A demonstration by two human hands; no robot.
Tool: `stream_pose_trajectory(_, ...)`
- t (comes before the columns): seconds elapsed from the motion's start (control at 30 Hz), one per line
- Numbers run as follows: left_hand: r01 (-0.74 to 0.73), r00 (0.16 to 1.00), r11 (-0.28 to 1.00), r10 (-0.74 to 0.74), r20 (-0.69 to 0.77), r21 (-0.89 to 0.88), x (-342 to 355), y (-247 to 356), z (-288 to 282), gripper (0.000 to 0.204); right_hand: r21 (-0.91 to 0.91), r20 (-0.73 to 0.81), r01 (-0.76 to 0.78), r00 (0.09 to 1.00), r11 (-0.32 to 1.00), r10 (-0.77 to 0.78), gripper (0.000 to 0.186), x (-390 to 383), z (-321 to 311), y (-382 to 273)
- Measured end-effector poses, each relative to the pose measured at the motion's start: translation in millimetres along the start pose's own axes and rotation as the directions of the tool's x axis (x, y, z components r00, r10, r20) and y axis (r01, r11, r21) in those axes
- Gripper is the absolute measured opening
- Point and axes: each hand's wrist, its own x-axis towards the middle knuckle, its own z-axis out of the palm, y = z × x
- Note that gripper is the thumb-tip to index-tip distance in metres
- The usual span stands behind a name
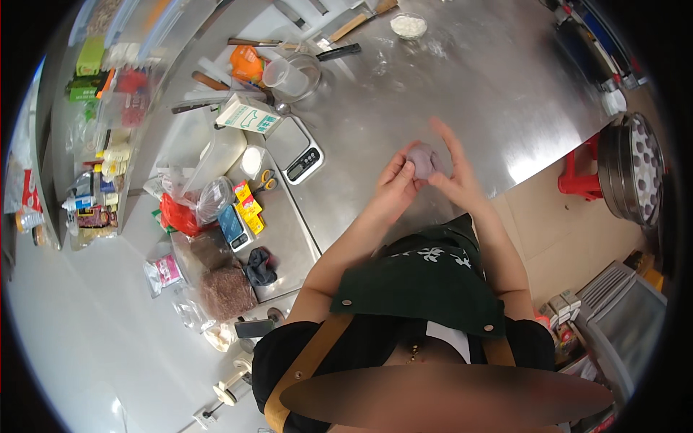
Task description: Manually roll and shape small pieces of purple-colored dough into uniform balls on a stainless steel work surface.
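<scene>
A lump of pale purple dough (424,160) is held above the near edge of the steel table (433,94). My left hand (393,182) is closed around its left side, with the thumb pressed on the dough. At the dough's right, my right hand (458,173) has its fingers stretched out and apart. Its thumb reaches to the lower right side of the dough; whether it touches I cannot tell.
A bowl of white powder (408,27) stands at the far edge. Left are a kitchen scale (299,155), a carton (247,113), a clear measuring cup (285,78) and orange scissors (269,180). At right, a round steamer (641,169) holds purple pieces beside a red stool (580,172).
</scene>
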Motion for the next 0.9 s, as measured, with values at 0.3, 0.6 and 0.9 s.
stream_pose_trajectory(0.3,-0.202,0.977,0.959,0.213,-0.033,0.196,-11.7,-7.6,15.9,0.051,0.18,0.346,-0.239,0.924,0.954,0.166,0.033,16.6,8.1,-1.4)
stream_pose_trajectory(0.6,-0.132,0.986,0.973,0.11,0.124,0.187,-18.8,30.7,19.9,0.058,0.207,0.396,0.025,0.912,0.978,-0.107,0.036,34.4,2.8,-42.8)
stream_pose_trajectory(0.9,-0.158,0.976,0.942,0.195,-0.1,0.294,-20.1,24.6,10.9,0.061,0.169,0.39,0.025,0.916,0.985,-0.09,0.034,27.0,24.7,-41.8)
